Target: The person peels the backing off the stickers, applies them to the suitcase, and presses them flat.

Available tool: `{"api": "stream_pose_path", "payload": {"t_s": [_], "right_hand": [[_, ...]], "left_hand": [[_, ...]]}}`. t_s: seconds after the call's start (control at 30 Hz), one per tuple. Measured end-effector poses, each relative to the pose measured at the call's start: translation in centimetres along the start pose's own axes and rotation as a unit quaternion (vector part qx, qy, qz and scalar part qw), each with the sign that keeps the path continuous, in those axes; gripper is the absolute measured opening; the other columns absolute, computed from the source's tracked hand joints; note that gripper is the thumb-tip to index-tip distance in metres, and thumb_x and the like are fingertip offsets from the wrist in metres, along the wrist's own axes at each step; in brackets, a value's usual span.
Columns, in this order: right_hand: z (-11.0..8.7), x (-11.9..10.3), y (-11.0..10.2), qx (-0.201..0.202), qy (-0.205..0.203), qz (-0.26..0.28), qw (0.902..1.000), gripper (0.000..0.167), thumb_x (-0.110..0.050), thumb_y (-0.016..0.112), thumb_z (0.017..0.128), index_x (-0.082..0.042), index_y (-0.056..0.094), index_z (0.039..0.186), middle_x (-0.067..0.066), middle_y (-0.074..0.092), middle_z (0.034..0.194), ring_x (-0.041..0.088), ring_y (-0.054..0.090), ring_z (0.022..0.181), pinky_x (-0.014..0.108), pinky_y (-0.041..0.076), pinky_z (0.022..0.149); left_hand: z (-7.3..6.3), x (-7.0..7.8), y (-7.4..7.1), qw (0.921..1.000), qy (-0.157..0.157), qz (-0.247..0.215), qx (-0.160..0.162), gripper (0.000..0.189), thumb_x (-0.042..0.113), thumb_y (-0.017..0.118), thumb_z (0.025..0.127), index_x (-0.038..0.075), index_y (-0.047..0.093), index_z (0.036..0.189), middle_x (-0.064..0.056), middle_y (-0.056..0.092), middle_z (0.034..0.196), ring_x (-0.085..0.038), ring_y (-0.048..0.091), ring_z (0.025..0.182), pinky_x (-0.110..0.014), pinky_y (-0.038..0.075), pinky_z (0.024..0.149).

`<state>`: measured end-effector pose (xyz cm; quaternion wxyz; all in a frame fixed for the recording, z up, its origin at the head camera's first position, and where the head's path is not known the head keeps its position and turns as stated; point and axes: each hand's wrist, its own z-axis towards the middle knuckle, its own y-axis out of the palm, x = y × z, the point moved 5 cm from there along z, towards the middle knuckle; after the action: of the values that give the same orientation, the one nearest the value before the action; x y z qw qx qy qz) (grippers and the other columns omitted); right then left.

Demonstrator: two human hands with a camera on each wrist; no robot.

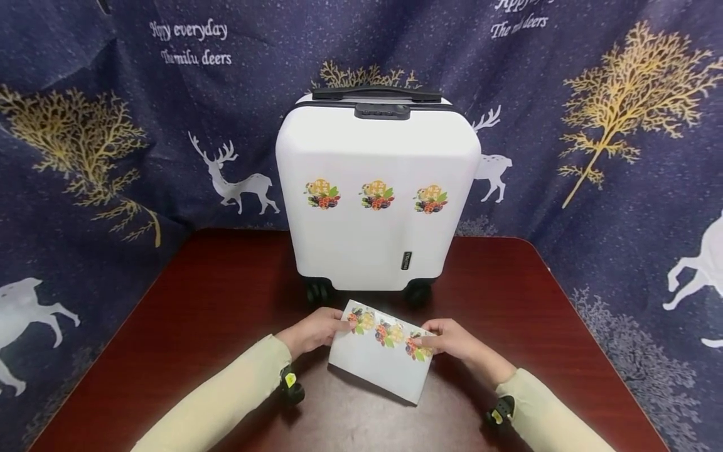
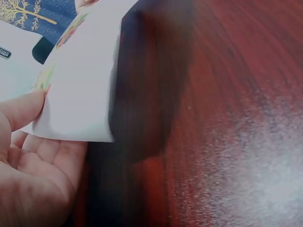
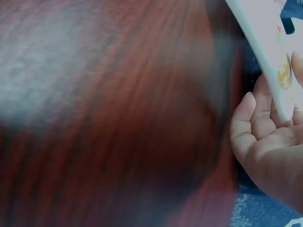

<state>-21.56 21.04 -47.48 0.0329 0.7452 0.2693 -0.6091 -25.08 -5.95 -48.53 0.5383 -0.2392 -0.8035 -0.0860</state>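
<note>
A white sheet (image 1: 377, 361) with three fruit-cluster prints along its far edge is held tilted above the table, in front of a white suitcase (image 1: 361, 242). My left hand (image 1: 316, 329) pinches its left side, thumb on the printed face. At the opposite side, my right hand (image 1: 452, 339) pinches it near the rightmost print. In the left wrist view, the left hand (image 2: 40, 175) has its fingers under the sheet (image 2: 80, 104). The right wrist view has the right hand (image 3: 270, 146) around the sheet's corner. Three similar fruit stickers (image 1: 376, 195) cross the suitcase front.
The suitcase stands upright on black wheels (image 1: 418, 292) towards the back of the dark red table (image 1: 237, 301). A black handle (image 1: 375, 94) tops it. Behind hangs a blue cloth (image 1: 254, 107) with deer and tree patterns.
</note>
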Motion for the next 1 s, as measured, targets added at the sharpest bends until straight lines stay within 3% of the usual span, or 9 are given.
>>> {"api": "stream_pose_path", "payload": {"t_s": [0.23, 0.53, 0.8, 1.0], "right_hand": [[0.4, 0.9, 0.0, 0.000, 0.009, 0.037, 0.9993, 0.015, -0.015, 0.073, 0.094, -0.003, 0.066, 0.088, -0.008, 0.072, 0.077, 0.004, 0.064, 0.071, 0.020, 0.055, 0.064], [1.0, 1.4, -0.1, 0.004, 0.028, 0.095, 0.9951, 0.014, -0.009, 0.069, 0.095, 0.001, 0.063, 0.102, -0.002, 0.075, 0.090, 0.007, 0.070, 0.079, 0.025, 0.061, 0.073], [1.3, 0.7, 0.2, 0.080, 0.075, 0.027, 0.9936, 0.017, -0.010, 0.074, 0.089, -0.003, 0.059, 0.090, -0.005, 0.057, 0.068, 0.010, 0.057, 0.066, 0.022, 0.053, 0.059], [1.6, 0.3, 0.4, 0.116, 0.092, -0.030, 0.9886, 0.021, -0.012, 0.077, 0.088, -0.003, 0.058, 0.088, -0.002, 0.061, 0.067, 0.012, 0.059, 0.063, 0.024, 0.050, 0.057]], "left_hand": [[-0.2, -1.0, -0.3, 0.9993, 0.001, -0.019, 0.032, 0.031, 0.010, 0.059, 0.102, -0.012, 0.063, 0.123, -0.013, 0.077, 0.101, -0.011, 0.068, 0.081, -0.028, 0.058, 0.074], [-0.7, -1.9, -0.8, 0.9954, -0.011, -0.041, 0.085, 0.032, 0.009, 0.058, 0.102, -0.014, 0.061, 0.124, -0.019, 0.075, 0.103, -0.012, 0.068, 0.081, -0.029, 0.058, 0.073], [-1.4, -2.6, -1.2, 0.9957, -0.009, -0.056, 0.074, 0.034, 0.009, 0.057, 0.102, -0.015, 0.060, 0.126, -0.017, 0.076, 0.103, -0.015, 0.071, 0.085, -0.030, 0.059, 0.076], [-1.6, -3.0, -1.6, 0.9968, -0.004, -0.058, 0.056, 0.033, 0.007, 0.060, 0.097, -0.015, 0.060, 0.122, -0.007, 0.077, 0.091, -0.012, 0.070, 0.080, -0.028, 0.059, 0.072]]}}
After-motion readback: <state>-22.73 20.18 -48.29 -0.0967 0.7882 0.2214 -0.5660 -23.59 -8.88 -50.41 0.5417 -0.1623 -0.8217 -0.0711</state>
